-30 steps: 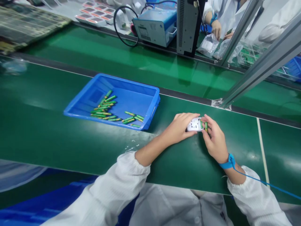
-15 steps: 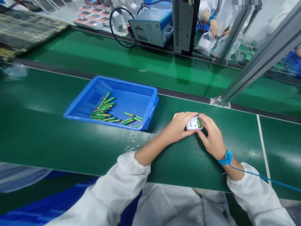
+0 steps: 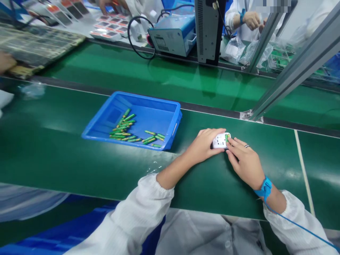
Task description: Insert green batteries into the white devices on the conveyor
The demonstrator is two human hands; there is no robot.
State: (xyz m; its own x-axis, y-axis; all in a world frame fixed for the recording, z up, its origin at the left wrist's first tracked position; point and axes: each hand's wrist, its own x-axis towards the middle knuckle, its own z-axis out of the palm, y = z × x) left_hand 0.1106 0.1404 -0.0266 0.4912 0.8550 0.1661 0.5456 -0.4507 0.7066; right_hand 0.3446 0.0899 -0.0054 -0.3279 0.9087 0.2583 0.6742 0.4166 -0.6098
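A small white handheld device [image 3: 219, 141] lies in my left hand [image 3: 203, 146], whose thumb and fingers grip it along its two long edges. Its back faces up, and green batteries [image 3: 227, 136] sit in an open compartment at its right end. The fingertips of my right hand [image 3: 245, 159] press on these batteries, with the thumb at the device's lower right corner. Part of the compartment is hidden under those fingers. To the left stands a blue bin [image 3: 170, 144] holding several loose green batteries [image 3: 124, 125].
A green work surface [image 3: 79, 166] runs beneath everything. A metal post [image 3: 278, 81] rises at the right behind my hands. Beyond a dark rail stand a blue-and-grey box [image 3: 170, 40] and plastic bags [image 3: 233, 47]. Co-workers' hands show at the back and far left. A blue cord [image 3: 300, 226] trails from my right wrist.
My right hand has shifted from the device's right edge onto the batteries in its compartment. My left hand keeps its grip. A co-worker's hands at the back have lifted off the bag. The view has shifted slightly.
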